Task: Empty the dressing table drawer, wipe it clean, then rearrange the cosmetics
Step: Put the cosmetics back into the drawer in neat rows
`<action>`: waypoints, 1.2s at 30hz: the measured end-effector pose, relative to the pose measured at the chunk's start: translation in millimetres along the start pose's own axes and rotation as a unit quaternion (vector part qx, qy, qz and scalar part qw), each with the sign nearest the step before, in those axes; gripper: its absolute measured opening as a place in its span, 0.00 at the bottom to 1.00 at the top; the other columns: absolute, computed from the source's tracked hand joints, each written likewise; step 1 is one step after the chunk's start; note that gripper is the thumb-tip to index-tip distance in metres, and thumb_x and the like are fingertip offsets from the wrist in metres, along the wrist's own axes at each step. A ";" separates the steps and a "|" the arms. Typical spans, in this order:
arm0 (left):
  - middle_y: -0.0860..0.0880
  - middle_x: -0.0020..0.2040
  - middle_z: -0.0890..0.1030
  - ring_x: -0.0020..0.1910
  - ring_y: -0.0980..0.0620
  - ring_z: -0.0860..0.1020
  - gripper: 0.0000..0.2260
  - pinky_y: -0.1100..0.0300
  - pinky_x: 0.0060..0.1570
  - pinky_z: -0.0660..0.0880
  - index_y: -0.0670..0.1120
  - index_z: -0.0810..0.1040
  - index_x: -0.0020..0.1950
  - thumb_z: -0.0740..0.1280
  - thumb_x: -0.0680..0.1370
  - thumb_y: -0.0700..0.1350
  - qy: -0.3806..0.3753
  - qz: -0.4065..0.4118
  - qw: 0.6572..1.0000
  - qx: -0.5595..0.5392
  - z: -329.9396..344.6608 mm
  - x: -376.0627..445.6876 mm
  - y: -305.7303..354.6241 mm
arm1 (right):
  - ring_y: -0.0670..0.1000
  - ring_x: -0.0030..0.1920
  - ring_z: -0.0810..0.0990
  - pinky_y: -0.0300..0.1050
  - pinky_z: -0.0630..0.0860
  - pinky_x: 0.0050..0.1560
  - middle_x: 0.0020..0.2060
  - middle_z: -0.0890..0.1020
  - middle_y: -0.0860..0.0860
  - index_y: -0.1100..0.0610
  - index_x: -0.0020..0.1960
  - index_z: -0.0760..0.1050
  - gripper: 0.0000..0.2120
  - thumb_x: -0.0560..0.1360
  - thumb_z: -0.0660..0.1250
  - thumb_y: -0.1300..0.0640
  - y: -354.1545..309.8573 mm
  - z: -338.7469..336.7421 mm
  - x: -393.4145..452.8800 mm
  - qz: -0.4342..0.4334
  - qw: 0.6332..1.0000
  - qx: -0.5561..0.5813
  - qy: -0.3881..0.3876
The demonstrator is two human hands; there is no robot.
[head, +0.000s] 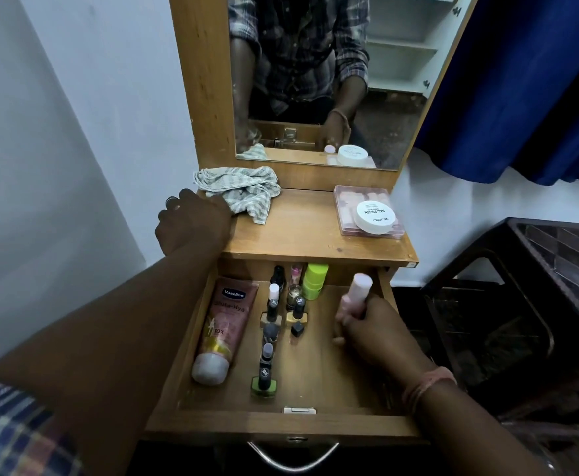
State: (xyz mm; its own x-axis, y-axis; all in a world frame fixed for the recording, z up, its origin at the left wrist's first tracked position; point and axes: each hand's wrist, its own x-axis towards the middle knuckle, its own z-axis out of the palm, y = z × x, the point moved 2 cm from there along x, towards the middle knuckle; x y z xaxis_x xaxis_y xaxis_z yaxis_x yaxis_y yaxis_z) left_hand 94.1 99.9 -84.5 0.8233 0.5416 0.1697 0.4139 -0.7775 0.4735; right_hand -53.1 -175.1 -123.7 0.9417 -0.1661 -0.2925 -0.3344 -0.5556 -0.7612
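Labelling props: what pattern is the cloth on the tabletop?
Grey and white stripes on the cloth, crumpled at the table's back left; head view, the only one.

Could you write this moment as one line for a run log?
stage: rearranging | right hand: holds pink bottle over drawer | left hand: rests on tabletop edge by cloth | drawer: tube, polishes

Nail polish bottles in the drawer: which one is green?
The green nail polish bottle, nearest the drawer's front edge, at the end of the row. The others nearby have gold or dark bases.
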 end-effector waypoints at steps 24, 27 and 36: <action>0.39 0.65 0.76 0.64 0.36 0.75 0.26 0.45 0.61 0.72 0.42 0.73 0.69 0.56 0.82 0.59 -0.005 -0.005 1.000 -0.003 -2.4 -1.6 0.9 | 0.54 0.43 0.84 0.50 0.82 0.41 0.49 0.81 0.55 0.52 0.64 0.67 0.13 0.82 0.61 0.49 6.8 12.7 21.0 0.037 0.999 -0.014 0.029; 0.40 0.65 0.76 0.64 0.36 0.76 0.25 0.46 0.60 0.72 0.42 0.73 0.68 0.56 0.81 0.59 -0.005 -0.009 1.000 -0.002 -1.2 -0.3 0.7 | 0.55 0.46 0.85 0.49 0.82 0.45 0.49 0.81 0.52 0.49 0.61 0.67 0.12 0.80 0.65 0.54 11.9 14.0 16.5 0.030 0.998 -0.045 0.026; 0.39 0.65 0.77 0.64 0.36 0.76 0.26 0.45 0.60 0.72 0.42 0.74 0.69 0.56 0.81 0.60 -0.003 -0.007 1.000 -0.003 -1.1 0.3 0.0 | 0.60 0.61 0.79 0.48 0.73 0.52 0.63 0.76 0.61 0.59 0.75 0.63 0.23 0.81 0.62 0.59 3.0 23.2 26.5 0.106 0.971 -0.211 -0.031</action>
State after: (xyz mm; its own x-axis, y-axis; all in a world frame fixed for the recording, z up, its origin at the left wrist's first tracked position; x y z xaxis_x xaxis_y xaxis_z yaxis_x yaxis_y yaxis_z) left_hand 93.9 100.4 -83.5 0.8200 0.5503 0.1576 0.4227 -0.7677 0.4817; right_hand -30.0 -162.3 -147.1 0.8450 -0.2715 -0.4607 -0.4638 -0.8011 -0.3784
